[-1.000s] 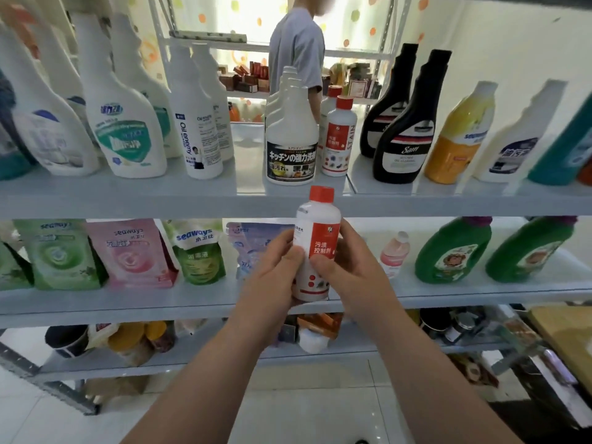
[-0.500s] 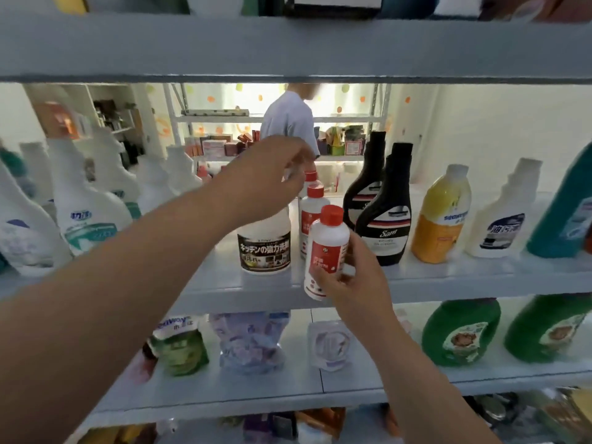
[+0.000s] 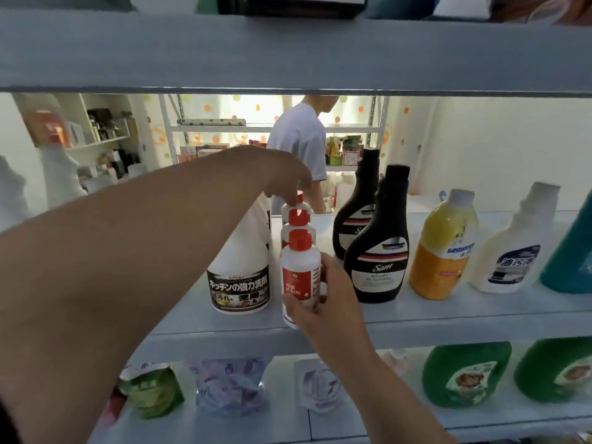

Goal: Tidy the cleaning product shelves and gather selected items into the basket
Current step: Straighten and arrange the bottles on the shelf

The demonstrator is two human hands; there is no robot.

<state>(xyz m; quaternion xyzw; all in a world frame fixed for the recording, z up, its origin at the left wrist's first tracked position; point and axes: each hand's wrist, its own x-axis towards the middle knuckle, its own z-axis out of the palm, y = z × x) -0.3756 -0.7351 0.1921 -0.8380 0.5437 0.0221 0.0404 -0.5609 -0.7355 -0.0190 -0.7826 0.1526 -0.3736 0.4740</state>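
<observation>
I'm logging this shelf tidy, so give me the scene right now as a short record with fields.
left hand: fingers on the cap of the rear red-capped bottle
right hand: holding the front red-capped bottle at the shelf edge
red-capped bottles in row: three
left neighbour: white bottle
right neighbours: two black bottles
basket: not in view

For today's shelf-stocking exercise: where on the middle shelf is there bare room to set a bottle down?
Free: the shelf front left of the white kitchen cleaner, under the left arm. Also the front strip before the yellow bottle. Crowded: the red-capped bottles between cleaner and black bottles.
</observation>
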